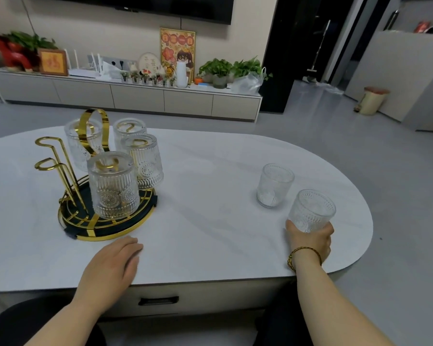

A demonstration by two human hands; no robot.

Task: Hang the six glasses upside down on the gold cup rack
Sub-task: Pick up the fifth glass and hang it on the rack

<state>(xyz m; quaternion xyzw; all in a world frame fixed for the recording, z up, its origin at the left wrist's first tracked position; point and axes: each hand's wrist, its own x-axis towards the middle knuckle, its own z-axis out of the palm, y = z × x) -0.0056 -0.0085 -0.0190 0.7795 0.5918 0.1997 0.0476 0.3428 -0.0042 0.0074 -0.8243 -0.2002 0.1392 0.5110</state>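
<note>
The gold cup rack (68, 216) stands on the table's left side on a round black and gold base. Several embossed clear glasses hang upside down on its pegs, the nearest one (113, 186) in front. Two looped pegs (48, 164) on the left side are bare. My right hand (310, 242) grips an upright glass (310, 211) from below, near the table's right front edge. Another upright glass (274, 186) stands just behind it on the table. My left hand (113, 265) rests flat on the table, just in front of the rack base, holding nothing.
The white oval table (210, 196) has a drawer handle (158, 300) under its front edge. A long low cabinet (135, 96) with plants, frames and ornaments runs along the far wall. Grey floor lies to the right, with a small bin (373, 101) far off.
</note>
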